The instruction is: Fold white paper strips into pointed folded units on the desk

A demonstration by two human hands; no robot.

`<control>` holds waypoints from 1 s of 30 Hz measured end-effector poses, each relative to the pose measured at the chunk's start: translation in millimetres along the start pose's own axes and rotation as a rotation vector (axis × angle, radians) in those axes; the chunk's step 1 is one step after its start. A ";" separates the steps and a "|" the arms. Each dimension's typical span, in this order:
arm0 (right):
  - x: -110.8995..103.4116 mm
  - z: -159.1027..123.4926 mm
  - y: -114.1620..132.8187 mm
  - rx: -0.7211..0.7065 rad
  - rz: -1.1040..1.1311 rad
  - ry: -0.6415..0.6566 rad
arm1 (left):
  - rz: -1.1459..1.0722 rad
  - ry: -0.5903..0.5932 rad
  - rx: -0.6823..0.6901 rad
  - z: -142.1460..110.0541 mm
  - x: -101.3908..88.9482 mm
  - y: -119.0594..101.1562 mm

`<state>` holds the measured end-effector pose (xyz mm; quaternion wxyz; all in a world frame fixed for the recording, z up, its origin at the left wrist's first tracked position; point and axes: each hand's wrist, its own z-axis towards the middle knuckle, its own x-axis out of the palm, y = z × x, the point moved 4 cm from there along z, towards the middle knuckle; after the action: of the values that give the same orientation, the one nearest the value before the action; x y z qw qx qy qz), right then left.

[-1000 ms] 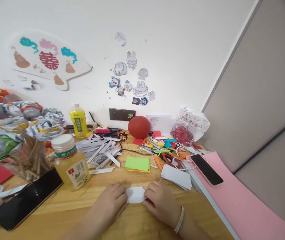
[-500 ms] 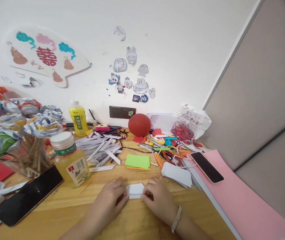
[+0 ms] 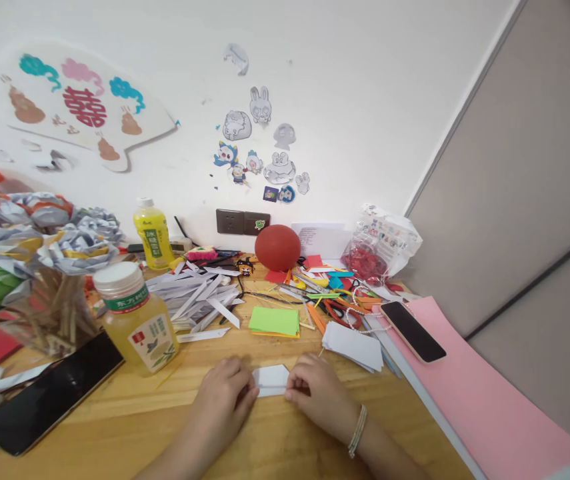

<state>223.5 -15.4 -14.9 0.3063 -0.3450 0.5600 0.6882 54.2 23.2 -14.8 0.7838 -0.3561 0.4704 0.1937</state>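
Note:
A small white piece of folded paper [image 3: 271, 379] lies on the wooden table between my hands, with a crease line running along its near edge. My left hand [image 3: 225, 399] pinches its left end, fingers closed and curled. At the right end my right hand [image 3: 321, 393], with a beaded bracelet on the wrist, grips the paper between thumb and fingers. Beyond the paper sits a stack of green paper [image 3: 275, 321] with orange sheets under it. To the right of that is a stack of white paper slips [image 3: 352, 345].
A drink bottle [image 3: 139, 327] stands left of my left hand, near a dark tablet [image 3: 49, 393]. Behind are a pile of white paper strips [image 3: 192, 297], a red balloon [image 3: 277, 248] and scissors [image 3: 337, 313]. A phone [image 3: 413, 331] rests on pink paper [image 3: 485, 393] at right.
The near edge of the white paper now shows a folded band that was not visible one second ago. Both hands stay at its ends, and the camera view has shifted slightly.

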 end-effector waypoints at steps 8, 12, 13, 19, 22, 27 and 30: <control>3.4 1.7 5.0 0.080 -0.074 -0.114 | 0.167 0.021 -0.081 0.0 -3.7 -9.5; 4.2 4.0 6.6 0.120 -0.114 -0.133 | 0.201 0.025 -0.078 -1.0 -0.7 -7.4; 4.4 4.6 7.0 0.125 -0.119 -0.132 | 0.220 0.014 -0.060 -1.6 -0.1 -7.3; 7.1 6.4 7.2 0.154 -0.141 -0.128 | 0.428 -0.041 0.270 -13.9 6.2 -26.3; 7.5 6.6 7.4 0.163 -0.156 -0.130 | 0.531 -0.005 0.267 -21.9 10.5 -29.8; 6.6 6.4 7.6 0.175 -0.159 -0.120 | 0.513 0.061 0.164 -27.8 10.4 -24.8; 5.8 5.7 7.0 0.181 -0.160 -0.112 | 0.514 0.086 0.129 -27.6 8.1 -24.6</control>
<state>213.8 -11.0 -15.0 0.4207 -0.3204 0.5726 0.6264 57.3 -13.9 -21.0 0.7093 -0.1820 0.5895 0.3409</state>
